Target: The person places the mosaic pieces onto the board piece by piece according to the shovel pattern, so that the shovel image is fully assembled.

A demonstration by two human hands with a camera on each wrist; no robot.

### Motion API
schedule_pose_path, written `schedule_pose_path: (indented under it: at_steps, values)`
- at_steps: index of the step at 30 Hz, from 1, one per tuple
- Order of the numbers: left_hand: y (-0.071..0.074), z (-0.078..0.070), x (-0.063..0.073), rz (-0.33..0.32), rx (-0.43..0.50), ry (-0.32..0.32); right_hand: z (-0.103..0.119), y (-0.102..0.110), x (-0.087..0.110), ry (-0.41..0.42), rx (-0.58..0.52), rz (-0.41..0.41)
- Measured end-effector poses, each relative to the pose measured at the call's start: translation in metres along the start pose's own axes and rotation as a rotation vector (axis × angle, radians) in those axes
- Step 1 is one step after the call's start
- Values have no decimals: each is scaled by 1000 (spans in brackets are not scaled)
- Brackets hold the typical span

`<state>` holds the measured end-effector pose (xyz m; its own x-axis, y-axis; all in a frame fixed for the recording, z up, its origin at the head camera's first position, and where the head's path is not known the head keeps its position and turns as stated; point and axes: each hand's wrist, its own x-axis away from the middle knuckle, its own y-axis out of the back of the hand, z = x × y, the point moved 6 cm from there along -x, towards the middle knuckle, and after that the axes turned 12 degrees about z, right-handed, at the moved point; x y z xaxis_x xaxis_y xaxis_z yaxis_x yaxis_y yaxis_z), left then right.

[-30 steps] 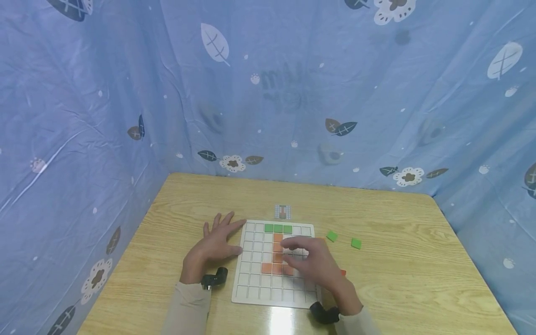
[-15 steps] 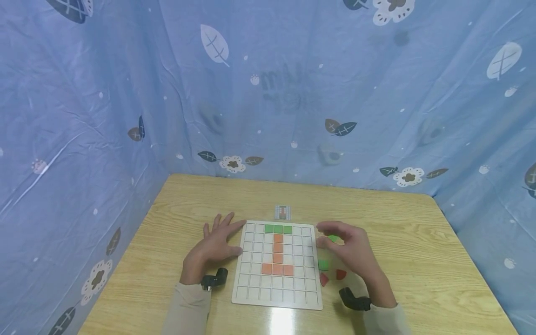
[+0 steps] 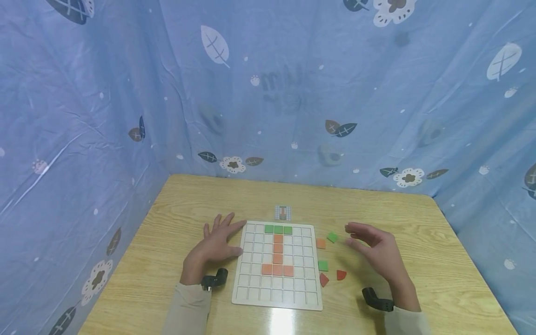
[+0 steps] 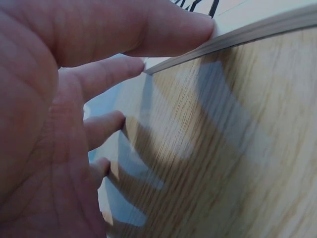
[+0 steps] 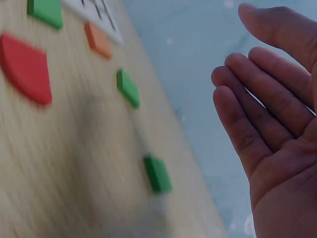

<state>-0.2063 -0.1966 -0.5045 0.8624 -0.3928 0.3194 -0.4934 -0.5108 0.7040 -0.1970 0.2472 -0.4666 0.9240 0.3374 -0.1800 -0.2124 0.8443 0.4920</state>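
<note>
A white grid board (image 3: 255, 281) lies on the table, bearing three green square tiles (image 3: 278, 229) in its top row, a column of orange tiles (image 3: 278, 248) below them, and a row of orange tiles (image 3: 278, 270) under that. Fingers spread, my left hand (image 3: 215, 242) rests at the board's left edge; in the left wrist view its thumb (image 4: 178, 32) touches the rim. My right hand (image 3: 374, 249) hovers over the table right of the board, fingers extended and holding nothing. Beneath it, a green tile (image 5: 157, 174) shows in the right wrist view, mostly covered by the fingers in the head view.
Between board and right hand lie an orange tile (image 3: 320, 244), two green tiles (image 3: 332, 237) and two red pieces (image 3: 341, 275), one with a rounded edge. A small picture card (image 3: 283, 213) lies beyond the board. Blue patterned curtain (image 3: 268, 116) encloses the table (image 3: 418, 242).
My right hand has moved right, off the board and past its right edge, uncovering the loose pieces there. The left hand stays at the board's left edge.
</note>
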Motion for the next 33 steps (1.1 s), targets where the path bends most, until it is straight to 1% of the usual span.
schedule_pose_path:
  at_steps: [4,9,17,24,33]
  values:
    - [-1,0,1,3,-1,7,-16,9,7,-66,20,-14]
    - [0,-1,1,-2,6,-2,-33,16,14,-138,21,-13]
    - [0,0,0,-8,12,-6,-55,19,21,-200,62,1]
    - [0,1,0,-4,3,-12,-61,17,22,-210,85,12]
    - [0,0,1,-3,5,-11,-56,14,21,-222,184,5]
